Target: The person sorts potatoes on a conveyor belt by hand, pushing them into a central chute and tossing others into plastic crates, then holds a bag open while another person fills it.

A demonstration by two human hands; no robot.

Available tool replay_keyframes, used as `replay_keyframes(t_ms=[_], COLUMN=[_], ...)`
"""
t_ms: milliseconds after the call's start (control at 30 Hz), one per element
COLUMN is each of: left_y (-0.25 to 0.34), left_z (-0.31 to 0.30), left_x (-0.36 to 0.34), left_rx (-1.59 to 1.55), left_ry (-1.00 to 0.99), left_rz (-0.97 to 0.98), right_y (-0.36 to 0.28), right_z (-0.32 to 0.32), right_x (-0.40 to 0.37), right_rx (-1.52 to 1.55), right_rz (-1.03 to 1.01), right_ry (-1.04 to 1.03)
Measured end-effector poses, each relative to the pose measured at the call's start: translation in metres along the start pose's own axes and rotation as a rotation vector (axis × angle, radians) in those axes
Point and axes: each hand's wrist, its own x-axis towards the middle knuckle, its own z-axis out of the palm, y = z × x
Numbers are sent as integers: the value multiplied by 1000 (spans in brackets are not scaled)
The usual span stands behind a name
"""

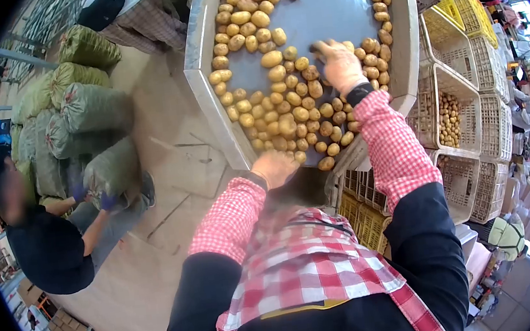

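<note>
Many potatoes (282, 109) lie spread over a grey sorting table (325, 4) with raised metal sides. My left hand (276, 168) is at the near edge of the table, against the closest potatoes; its fingertips are hidden among them, so its grip cannot be made out. Farther up and to the right, my right hand (339, 64) reaches over the potatoes, fingers apart and pointing left, with nothing visible held in it. Both forearms wear red checked sleeves.
On the left, a person (45, 227) in purple gloves handles a filled sack (112, 172) beside stacked green sacks (94, 109). Plastic crates (459, 106), one holding potatoes, stand right of the table. Another person (133, 18) stands beyond its left side.
</note>
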Motion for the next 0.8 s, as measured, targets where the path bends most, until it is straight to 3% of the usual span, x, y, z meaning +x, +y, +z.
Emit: replay_keyframes(t_ms=[67, 100, 200, 367, 467, 533, 600, 633, 667, 733, 800], left_y=[-4, -4, -2, -1, -3, -4, -4, 0, -1, -15, -9], left_z=[12, 8, 3, -1, 4, 6, 16, -8, 10, 61, 6], left_x=[2, 0, 0, -1, -2, 2, 2, 3, 6, 13, -1], left_rx=[-20, -20, -16, -41, -42, -18, -5, -56, -45, -138, -414], left_ry=[95, 100, 39, 47, 67, 22, 154, -105, -112, 172, -173], left_rz=[1, 1, -16, -17, -4, 0, 27, -32, -14, -61, -201], right_y=[-15, -32, -57, -44, -31, -57, -106, -120, -131, -157, -162], right_z=[29, 42, 48, 44, 62, 66, 60, 76, 93, 100, 111], right_x=[14, 19, 11, 2, -11, -25, -31, -30, -30, -32, -23], right_rx=[-25, -212, -281, -216, 66, 147, -38, -161, -282, -289, -192], right_rz=[-284, -287, -99, 83, 224, -21, -187, -204, -215, -116, -27], right_ry=[-13, -159, -254, -390, -133, 76, -171, -235, -300, -269, -320])
